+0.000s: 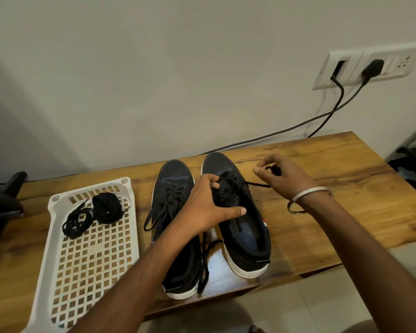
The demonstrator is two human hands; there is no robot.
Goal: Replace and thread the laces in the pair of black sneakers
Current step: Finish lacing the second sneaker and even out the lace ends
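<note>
Two hands work the right sneaker [238, 212]. Left hand [209, 207] pinches its laces. Right hand [279, 174], just beside, pinches the lace end [259, 184], pulling sideways.

No readable text, label, brand or number shows on anything in this view.

Bare table [334, 179] lies open right of the sneakers [235, 212]. On the left, a white basket [130, 212] sits just beside them. Two cables [298, 128] hang along the far wall.
</note>
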